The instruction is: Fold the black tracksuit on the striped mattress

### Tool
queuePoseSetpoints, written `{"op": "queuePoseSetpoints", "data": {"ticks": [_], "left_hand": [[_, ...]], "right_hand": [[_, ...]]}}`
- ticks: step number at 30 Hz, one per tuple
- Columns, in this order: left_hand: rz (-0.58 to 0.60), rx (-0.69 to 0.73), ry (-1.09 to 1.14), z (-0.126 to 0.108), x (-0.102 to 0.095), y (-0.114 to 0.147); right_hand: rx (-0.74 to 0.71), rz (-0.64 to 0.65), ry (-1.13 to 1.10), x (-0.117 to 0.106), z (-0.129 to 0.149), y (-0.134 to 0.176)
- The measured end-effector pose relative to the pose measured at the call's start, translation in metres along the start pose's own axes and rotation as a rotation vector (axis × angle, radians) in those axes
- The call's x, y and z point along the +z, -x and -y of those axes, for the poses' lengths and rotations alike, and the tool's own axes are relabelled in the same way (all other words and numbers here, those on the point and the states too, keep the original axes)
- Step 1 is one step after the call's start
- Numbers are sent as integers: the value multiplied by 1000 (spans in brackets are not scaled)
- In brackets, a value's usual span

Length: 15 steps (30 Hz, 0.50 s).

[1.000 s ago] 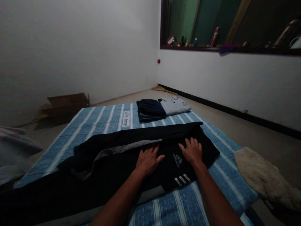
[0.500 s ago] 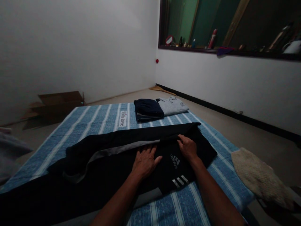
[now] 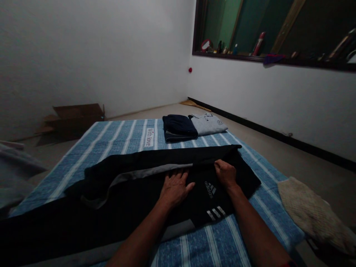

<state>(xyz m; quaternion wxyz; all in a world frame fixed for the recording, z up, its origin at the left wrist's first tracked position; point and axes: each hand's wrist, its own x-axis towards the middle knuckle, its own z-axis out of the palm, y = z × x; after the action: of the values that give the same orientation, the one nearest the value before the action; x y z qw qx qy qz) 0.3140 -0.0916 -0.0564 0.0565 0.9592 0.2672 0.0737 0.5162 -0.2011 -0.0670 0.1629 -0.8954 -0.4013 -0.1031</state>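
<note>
Black track pants [image 3: 128,207] with grey side panels, an adidas logo and three white bars lie lengthwise across the bed. Their far part is folded up into a loose ridge. My left hand [image 3: 175,186] rests flat on the fabric with fingers spread, its fingertips at the grey strip along the fold. To the right of it, beyond the logo, my right hand [image 3: 226,173] is closed on the edge of the folded layer of the pants. Its fingertips are partly hidden.
A blue-and-white striped sheet [image 3: 111,139] covers the bed. Folded navy clothing [image 3: 179,126] and a folded grey polo shirt [image 3: 208,124] lie at its far side. A beige woven item [image 3: 308,207] sits at the right edge, and a cardboard box [image 3: 78,118] stands on the floor.
My right hand's fingers have closed more tightly on the fabric edge. My left hand stays flat on the pants. The whole view has shifted slightly.
</note>
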Motion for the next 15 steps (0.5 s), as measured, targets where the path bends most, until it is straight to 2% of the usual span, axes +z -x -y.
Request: {"op": "queuePoseSetpoints", "data": {"ticks": [15], "left_hand": [[-9, 11, 27, 1, 3, 2]], "right_hand": [[81, -84, -148, 4, -7, 6]]}}
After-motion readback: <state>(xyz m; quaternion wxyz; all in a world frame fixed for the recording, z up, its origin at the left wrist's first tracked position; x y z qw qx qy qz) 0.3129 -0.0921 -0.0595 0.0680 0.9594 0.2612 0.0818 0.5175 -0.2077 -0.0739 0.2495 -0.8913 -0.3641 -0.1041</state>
